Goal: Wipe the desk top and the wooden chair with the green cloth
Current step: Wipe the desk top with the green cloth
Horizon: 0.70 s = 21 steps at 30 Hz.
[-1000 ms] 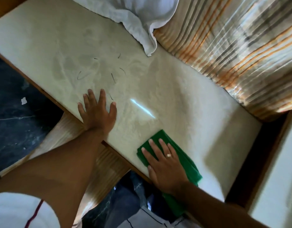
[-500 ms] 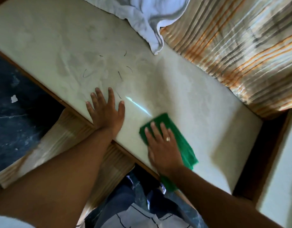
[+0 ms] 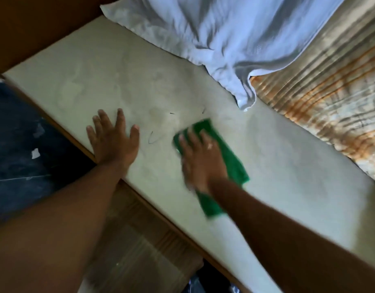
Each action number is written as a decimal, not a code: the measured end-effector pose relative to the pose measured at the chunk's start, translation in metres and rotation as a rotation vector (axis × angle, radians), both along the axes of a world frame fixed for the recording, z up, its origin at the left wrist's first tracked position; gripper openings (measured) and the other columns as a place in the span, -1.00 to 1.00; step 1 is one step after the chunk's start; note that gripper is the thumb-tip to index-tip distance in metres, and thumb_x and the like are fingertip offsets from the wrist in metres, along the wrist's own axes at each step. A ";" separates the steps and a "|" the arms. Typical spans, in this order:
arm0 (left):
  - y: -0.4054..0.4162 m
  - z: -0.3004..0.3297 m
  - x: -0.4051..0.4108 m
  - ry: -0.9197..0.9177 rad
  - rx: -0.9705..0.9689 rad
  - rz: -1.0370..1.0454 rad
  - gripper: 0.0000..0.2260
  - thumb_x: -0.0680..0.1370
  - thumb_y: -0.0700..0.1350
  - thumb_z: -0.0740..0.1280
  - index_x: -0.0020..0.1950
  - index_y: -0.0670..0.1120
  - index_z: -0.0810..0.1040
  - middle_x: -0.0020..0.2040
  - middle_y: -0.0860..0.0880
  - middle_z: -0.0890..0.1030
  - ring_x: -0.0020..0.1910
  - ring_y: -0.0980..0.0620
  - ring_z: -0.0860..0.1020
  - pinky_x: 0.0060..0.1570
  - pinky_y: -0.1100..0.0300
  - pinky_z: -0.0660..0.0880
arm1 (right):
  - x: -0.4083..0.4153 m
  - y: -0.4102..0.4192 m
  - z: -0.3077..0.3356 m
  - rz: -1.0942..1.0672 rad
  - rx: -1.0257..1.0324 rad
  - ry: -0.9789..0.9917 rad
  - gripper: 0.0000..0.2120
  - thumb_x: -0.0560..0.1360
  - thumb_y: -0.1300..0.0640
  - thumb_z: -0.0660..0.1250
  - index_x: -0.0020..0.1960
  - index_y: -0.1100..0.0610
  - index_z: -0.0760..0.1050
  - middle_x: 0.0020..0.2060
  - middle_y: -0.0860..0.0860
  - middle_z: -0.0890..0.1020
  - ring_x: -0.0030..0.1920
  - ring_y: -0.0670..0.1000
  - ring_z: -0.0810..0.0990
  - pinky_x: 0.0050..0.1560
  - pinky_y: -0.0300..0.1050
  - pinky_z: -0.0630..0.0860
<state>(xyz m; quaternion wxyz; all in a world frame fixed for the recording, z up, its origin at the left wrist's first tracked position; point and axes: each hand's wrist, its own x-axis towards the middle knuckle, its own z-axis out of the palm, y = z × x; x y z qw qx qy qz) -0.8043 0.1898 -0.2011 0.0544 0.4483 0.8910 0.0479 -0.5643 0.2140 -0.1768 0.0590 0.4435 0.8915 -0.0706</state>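
Two hands lie on the desk [image 3: 288, 166]: the left hand [image 3: 113, 142] flat and empty near the front edge, the right hand [image 3: 200, 159] pressing the green cloth [image 3: 233, 163] flat under spread fingers. Its long axis runs near-to-far, tilted left. Just beyond lie unwiped dark hairs [image 3: 152, 138]. Nearest, the wooden chair [image 3: 144, 240] looks untouched; no containers show.
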 end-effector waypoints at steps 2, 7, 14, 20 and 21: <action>0.001 0.002 0.004 -0.028 0.019 0.002 -0.36 0.56 0.29 -0.02 0.60 0.07 0.11 0.61 -0.25 0.02 0.59 -0.22 -0.01 0.52 -0.14 -0.15 | 0.020 -0.089 -0.001 0.109 -0.055 0.070 -0.38 0.55 -0.10 0.07 0.58 0.00 0.09 0.58 0.09 0.19 0.53 0.23 0.18 0.46 0.23 0.15; 0.000 0.010 0.004 -0.062 0.036 -0.016 -0.37 0.57 0.24 0.06 0.60 0.04 0.13 0.60 -0.29 0.04 0.58 -0.24 0.01 0.52 -0.16 -0.11 | 0.064 -0.106 0.010 0.248 -0.139 0.057 -0.38 0.49 -0.07 0.25 0.53 -0.08 0.24 0.52 0.01 0.32 0.46 0.16 0.30 0.44 0.11 0.20; 0.002 0.007 0.004 -0.055 0.063 -0.020 -0.37 0.56 0.21 0.11 0.59 0.02 0.16 0.59 -0.32 0.09 0.57 -0.27 0.05 0.50 -0.19 -0.06 | -0.018 0.126 0.014 -0.226 -0.059 -0.038 -0.41 0.62 -0.09 -0.01 0.61 0.02 -0.01 0.61 0.08 0.05 0.58 0.18 0.03 0.52 0.13 0.05; 0.001 0.010 0.003 -0.053 0.042 -0.028 -0.37 0.57 0.21 0.11 0.60 0.01 0.14 0.59 -0.32 0.08 0.57 -0.27 0.04 0.50 -0.18 -0.06 | -0.054 -0.012 0.002 0.075 -0.076 0.105 -0.39 0.60 -0.13 -0.03 0.59 0.07 0.06 0.58 0.12 0.16 0.55 0.23 0.11 0.50 0.21 0.12; 0.001 0.011 0.003 -0.060 0.038 -0.030 -0.38 0.58 0.21 0.11 0.60 0.01 0.13 0.59 -0.32 0.08 0.57 -0.27 0.03 0.50 -0.18 -0.07 | -0.038 -0.044 0.002 0.148 -0.121 0.136 -0.41 0.61 -0.14 -0.02 0.59 0.03 0.06 0.58 0.08 0.16 0.55 0.20 0.11 0.52 0.20 0.09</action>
